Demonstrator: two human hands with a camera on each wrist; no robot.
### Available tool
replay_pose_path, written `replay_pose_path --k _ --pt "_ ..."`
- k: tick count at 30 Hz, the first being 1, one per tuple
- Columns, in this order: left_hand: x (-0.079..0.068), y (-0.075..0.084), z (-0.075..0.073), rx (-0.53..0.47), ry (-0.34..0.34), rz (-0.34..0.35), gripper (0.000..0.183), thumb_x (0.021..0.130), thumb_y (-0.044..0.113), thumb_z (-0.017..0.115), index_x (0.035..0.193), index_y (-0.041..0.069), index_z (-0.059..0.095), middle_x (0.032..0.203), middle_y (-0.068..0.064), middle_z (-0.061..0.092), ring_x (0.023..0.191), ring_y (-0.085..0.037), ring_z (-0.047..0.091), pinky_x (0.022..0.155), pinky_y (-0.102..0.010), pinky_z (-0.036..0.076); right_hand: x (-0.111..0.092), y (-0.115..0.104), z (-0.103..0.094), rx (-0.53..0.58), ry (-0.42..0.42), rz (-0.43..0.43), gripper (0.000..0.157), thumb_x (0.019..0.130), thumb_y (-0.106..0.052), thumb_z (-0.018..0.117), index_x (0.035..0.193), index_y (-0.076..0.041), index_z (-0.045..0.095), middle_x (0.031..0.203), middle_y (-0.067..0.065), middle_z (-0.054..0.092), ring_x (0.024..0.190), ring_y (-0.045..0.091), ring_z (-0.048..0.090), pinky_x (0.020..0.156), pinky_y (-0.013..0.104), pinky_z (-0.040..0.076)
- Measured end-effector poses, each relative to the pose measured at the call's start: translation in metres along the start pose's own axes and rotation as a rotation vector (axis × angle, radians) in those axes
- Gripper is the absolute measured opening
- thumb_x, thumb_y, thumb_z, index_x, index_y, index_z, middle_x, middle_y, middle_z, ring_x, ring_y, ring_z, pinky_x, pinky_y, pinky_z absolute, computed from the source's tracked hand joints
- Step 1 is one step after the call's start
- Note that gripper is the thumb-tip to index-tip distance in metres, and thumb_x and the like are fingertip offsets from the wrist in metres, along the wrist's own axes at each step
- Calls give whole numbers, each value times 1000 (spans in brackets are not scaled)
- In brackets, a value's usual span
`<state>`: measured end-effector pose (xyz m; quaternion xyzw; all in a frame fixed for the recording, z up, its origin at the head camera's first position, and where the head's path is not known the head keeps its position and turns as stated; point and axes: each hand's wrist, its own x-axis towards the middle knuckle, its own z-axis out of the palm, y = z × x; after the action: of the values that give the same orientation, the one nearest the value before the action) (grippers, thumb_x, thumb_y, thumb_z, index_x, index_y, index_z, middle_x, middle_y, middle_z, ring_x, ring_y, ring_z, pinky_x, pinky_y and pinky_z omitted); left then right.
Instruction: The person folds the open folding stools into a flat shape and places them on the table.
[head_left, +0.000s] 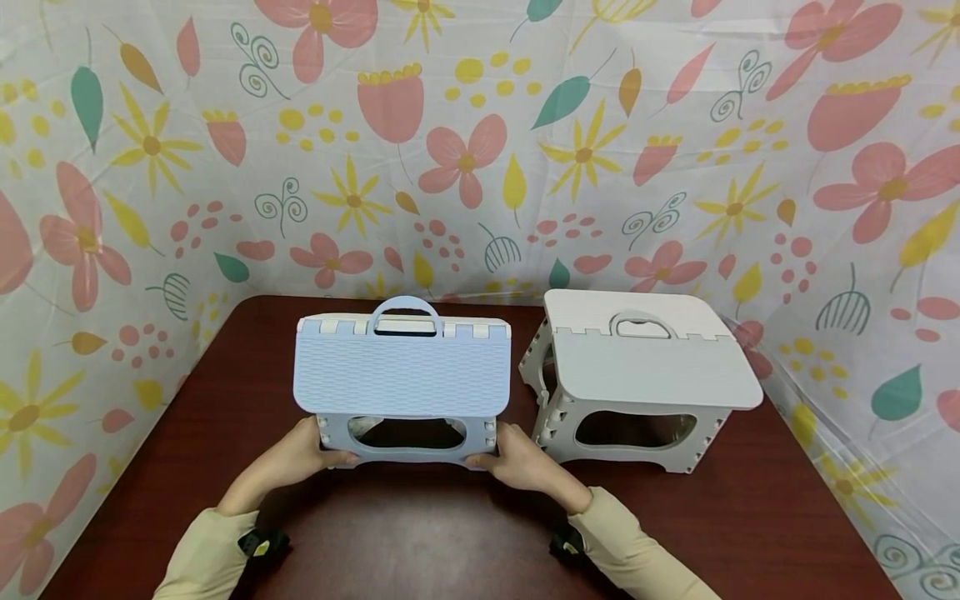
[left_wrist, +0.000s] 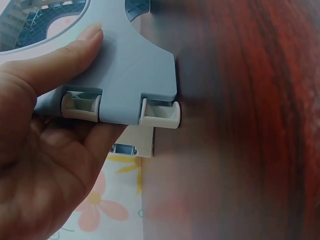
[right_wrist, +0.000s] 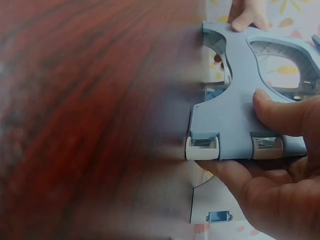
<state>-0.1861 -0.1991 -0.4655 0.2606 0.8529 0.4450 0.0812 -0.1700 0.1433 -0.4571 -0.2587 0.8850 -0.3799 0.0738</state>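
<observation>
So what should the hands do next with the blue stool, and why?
Maybe the left hand and right hand should gently pull the blue stool wider open: they grip its front leg panel, and its top slopes, while the grey stool has a flat one.

Cream-sleeved left arm (head_left: 204, 554) and right arm (head_left: 637, 546) stretched forward

The bare left hand (head_left: 300, 456) and bare right hand (head_left: 520, 461), set apart, grip in mirrored poses: thumbs (head_left: 339, 458) pointing inward, other fingers (right_wrist: 230, 174) curled behind, wrists uncovered.

One stool (head_left: 401, 375) is left of another stool (head_left: 652, 367)
</observation>
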Motion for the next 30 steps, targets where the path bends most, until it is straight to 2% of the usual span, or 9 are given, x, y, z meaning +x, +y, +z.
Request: replay_pose_path --k 8,13,22,30 --pt "-1 -2 1 -50 -4 31 63 75 16 75 127 8 40 103 -12 61 80 -3 54 66 -22 46 0 2 0 -7 -10 -3 30 81 -20 69 107 -10 59 91 -1 69 79 1 59 68 19 46" --pt "1 -2 1 -43 10 36 67 74 15 76 128 9 38 107 -12 59 82 -4 54 66 -23 46 1 2 -1 -7 -8 -8 30 81 -19 70 107 -8 59 91 0 69 79 3 60 69 20 47" --pt "1 -3 2 -31 19 31 79 73 16 76 137 17 29 117 -8 55 91 -6 55 73 -23 45 2 3 -2 10 -19 2 33 81 -18 70 110 -7 58 93 0 69 81 4 60 71 20 47" --pt "3 -5 1 -44 6 38 71 75 15 75 132 10 34 111 -11 59 86 -3 55 70 -23 46 2 3 -3 10 -18 -23 35 81 -18 69 112 -7 57 92 1 68 80 4 59 69 21 46"
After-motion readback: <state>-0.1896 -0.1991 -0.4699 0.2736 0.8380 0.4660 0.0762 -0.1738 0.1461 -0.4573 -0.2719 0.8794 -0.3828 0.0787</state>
